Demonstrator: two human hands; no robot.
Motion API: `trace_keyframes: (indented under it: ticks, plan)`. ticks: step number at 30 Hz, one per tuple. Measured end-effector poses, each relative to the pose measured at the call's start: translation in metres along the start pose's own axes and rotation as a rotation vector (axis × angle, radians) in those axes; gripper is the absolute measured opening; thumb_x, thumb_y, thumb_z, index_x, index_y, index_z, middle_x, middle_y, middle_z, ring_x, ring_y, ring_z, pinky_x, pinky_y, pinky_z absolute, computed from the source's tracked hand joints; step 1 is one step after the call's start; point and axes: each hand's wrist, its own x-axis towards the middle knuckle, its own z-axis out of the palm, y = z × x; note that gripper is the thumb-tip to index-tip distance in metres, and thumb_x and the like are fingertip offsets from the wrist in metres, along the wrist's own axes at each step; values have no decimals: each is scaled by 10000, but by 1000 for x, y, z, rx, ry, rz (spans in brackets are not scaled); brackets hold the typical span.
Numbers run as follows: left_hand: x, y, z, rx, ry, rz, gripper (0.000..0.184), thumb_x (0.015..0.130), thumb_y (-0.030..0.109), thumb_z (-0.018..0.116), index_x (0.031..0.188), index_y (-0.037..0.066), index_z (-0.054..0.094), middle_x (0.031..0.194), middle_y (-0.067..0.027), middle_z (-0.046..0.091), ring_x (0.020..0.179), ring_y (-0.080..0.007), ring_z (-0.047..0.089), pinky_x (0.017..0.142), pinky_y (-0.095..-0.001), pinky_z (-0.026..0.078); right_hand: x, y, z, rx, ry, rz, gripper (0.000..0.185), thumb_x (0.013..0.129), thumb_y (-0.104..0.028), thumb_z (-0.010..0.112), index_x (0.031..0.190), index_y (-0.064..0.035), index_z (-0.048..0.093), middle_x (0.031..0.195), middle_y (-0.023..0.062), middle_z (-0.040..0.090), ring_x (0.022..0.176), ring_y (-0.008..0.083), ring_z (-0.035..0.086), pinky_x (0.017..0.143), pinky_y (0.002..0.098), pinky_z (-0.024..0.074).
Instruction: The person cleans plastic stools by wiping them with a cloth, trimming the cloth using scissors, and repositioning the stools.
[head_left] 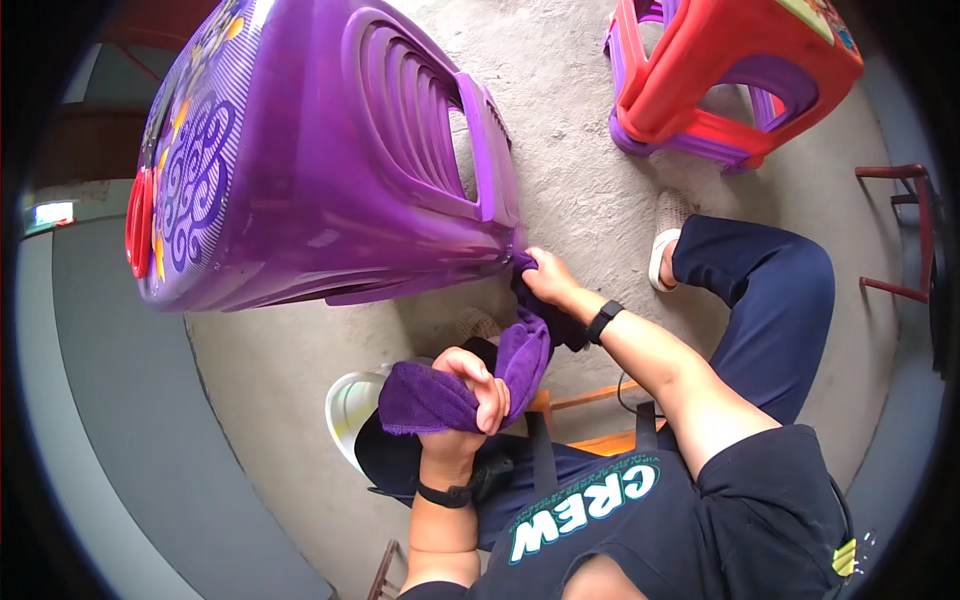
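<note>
A large purple plastic stool or table (pixel 300 200) lies turned on its side in front of me, its printed top facing left. My left hand (pixel 470 385) is closed around a bunched purple cloth (pixel 425 398), close to my lap. The cloth stretches across to my right hand (pixel 548 277), whose fingers pinch its other end against the lower right corner of the purple piece. Whether the cloth passes into an opening there is hidden by my fingers. Red-handled scissors (pixel 141 225) rest along the printed top.
A red and purple plastic stool (pixel 720 90) stands on the concrete floor (pixel 570 110) at the upper right. Beside my left forearm is a white bucket (pixel 345 415). An orange wooden seat (pixel 610 442) shows beneath me. A dark red metal frame (pixel 920 240) stands far right.
</note>
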Motion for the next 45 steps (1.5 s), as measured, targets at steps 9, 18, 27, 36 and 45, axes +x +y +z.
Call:
trace_keyframes:
  ticks: [9,18,27,36,45]
  plan:
    - [-4,-9,-1,29,32,-22,488,953,502,339,952,36,486,500,-43,476,378,-138,397,467,-266,343,-31,-34,50,-288,65,-481,472,738,-68,557,1203,-36,482,1109,180,482,967,403,539,820,467,480]
    - [2,-14,-8,46,79,-3,448,961,462,354,953,38,499,505,-50,495,382,-140,415,455,-258,346,-9,-10,31,-983,43,-756,459,775,-194,527,1232,-152,561,948,40,546,780,208,574,544,354,517]
    - [-3,-15,-3,20,30,-10,471,957,481,360,943,34,510,500,-46,492,380,-137,417,440,-256,344,-1,10,-26,-703,136,-470,304,770,-95,534,1071,-108,573,987,141,540,863,331,601,696,443,519]
    - [-2,-19,-9,4,83,-15,466,955,476,367,942,31,505,500,-48,494,382,-140,419,454,-263,350,36,17,36,-187,369,-366,598,782,-78,508,1334,75,337,1241,326,423,1165,459,407,1001,438,358]
    - [4,-17,-7,-38,97,-34,435,961,439,353,948,33,507,500,-59,493,376,-148,413,449,-270,349,-34,15,59,-71,173,-399,435,728,-17,485,1157,46,518,1080,277,544,1026,430,518,937,446,414]
